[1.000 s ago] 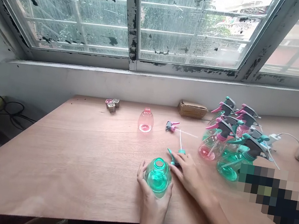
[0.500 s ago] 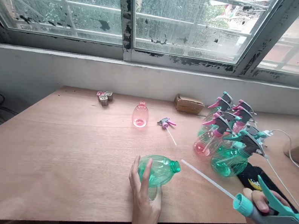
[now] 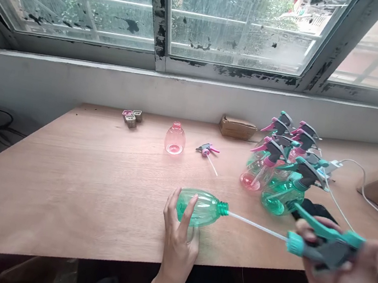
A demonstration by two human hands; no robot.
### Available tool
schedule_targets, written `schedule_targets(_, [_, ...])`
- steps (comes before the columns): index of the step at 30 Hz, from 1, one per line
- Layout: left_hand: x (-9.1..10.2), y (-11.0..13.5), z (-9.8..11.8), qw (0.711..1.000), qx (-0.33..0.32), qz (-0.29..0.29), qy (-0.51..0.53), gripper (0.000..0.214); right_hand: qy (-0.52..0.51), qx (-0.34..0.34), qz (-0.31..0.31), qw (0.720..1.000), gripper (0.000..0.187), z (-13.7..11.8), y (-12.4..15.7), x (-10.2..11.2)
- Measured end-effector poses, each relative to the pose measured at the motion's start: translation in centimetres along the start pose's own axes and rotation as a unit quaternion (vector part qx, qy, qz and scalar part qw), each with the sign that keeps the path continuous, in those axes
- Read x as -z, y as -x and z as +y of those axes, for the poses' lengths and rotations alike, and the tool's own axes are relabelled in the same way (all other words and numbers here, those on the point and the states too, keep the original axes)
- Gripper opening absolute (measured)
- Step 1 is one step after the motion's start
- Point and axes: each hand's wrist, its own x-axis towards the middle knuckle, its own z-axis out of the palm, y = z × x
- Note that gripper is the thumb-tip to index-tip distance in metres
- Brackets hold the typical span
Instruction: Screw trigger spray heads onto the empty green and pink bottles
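Observation:
My left hand (image 3: 179, 231) grips a clear green spray bottle (image 3: 204, 210), tilted on its side with the mouth facing right. In my right hand (image 3: 343, 278) is a teal and grey trigger sprayer (image 3: 324, 244), its collar pointing left. The white dip tube (image 3: 256, 226) of the sprayer reaches to the bottle's mouth; its tip is at or just inside the opening. Further back stands an open pink bottle (image 3: 175, 139), upright. A pink and grey trigger sprayer (image 3: 206, 150) lies to the right of it.
Several assembled spray bottles (image 3: 280, 188) cluster at the right, with a dark object (image 3: 318, 210) and a white cable (image 3: 339, 205) beside them. Cardboard boxes (image 3: 237, 128) and small grey blocks (image 3: 130, 119) sit farther back. The table's front edge (image 3: 118, 261) runs below my hands.
My right hand has moved left with the trigger sprayer, bringing the dip tube's tip to the bottle's mouth. The green bottle has turned slightly more level in my left hand.

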Motion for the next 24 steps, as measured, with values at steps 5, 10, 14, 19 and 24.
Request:
schedule_targets(5, [0.1, -0.1, 0.4, 0.999, -0.036, -0.029, -0.027, 0.081, -0.088, -0.108, -0.027, 0.99, 0.048, 3.7, 1.1, -4.8])
schedule_targets(10, [0.2, -1.4, 1.2, 0.989, -0.043, -0.058, -0.13, 0.095, -0.009, -0.154, -0.192, 0.969, 0.059, 7.3, 1.5, -5.8])
schedule_targets(14, [1.0, -2.5, 1.0, 0.987, -0.042, -0.114, -0.101, 0.083, 0.049, -0.144, -0.22, 0.964, 0.059, 8.8, 1.7, -6.3])
schedule_targets(19, [2.1, -2.5, -0.2, 0.995, 0.0, -0.095, 0.027, 0.051, 0.065, -0.135, -0.228, 0.962, 0.05, 9.4, 2.3, -7.7])
schedule_targets(24, [1.8, -2.2, -0.5, 0.972, 0.137, 0.009, 0.193, 0.056, 0.074, -0.077, -0.195, 0.975, 0.042, 10.2, 3.5, -9.0])
